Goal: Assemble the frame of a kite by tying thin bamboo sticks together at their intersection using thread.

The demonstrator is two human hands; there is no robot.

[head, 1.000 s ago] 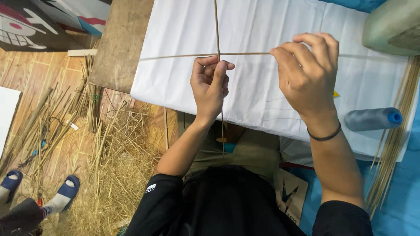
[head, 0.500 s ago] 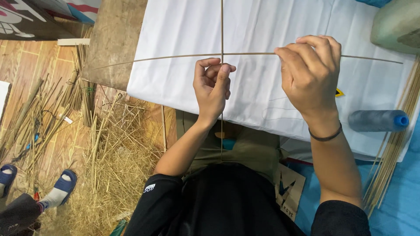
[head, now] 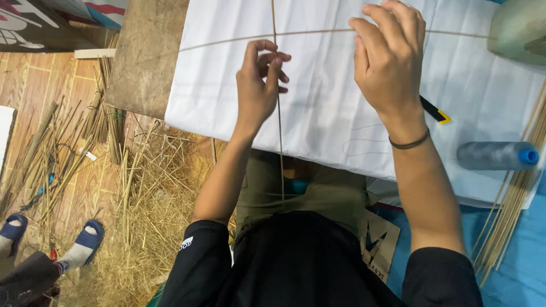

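1. White sheet (head: pixel 318 113) spread over the table fills the top of the view, and it is our landmark; wooden floor and loose straw (head: pixel 142 210) lie off its left edge, with another person's feet in blue slippers (head: pixel 85 241) further out that way.

2. Above the sheet, two thin sticks cross: the upright stick (head: pixel 278 142) runs from the top edge down over the sheet's near edge towards the lap, and the cross stick (head: pixel 227 41) bows gently from side to side.

3. Left hand (head: pixel 259 85) is closed narrow, fingertips pinched on the upright stick just below the crossing.

4. Right hand (head: pixel 389 57) hovers over the sheet's right half, fingers curled around the cross stick. Whether it truly grips the stick or a thread I cannot tell.

5. Handling, as a judgement: these sticks look very light, springy and thin, so they should bend before they break but could snap under a sharp kink. They may roll between the fingers, so a fingertip pinch close to the crossing seems the surest hold.

6. Off the sheet's right edge sits a grey thread spool (head: pixel 495 155) beside a bundle of spare sticks (head: pixel 512 204); a black-and-yellow tool (head: pixel 435 111) lies on the sheet by the right wrist.
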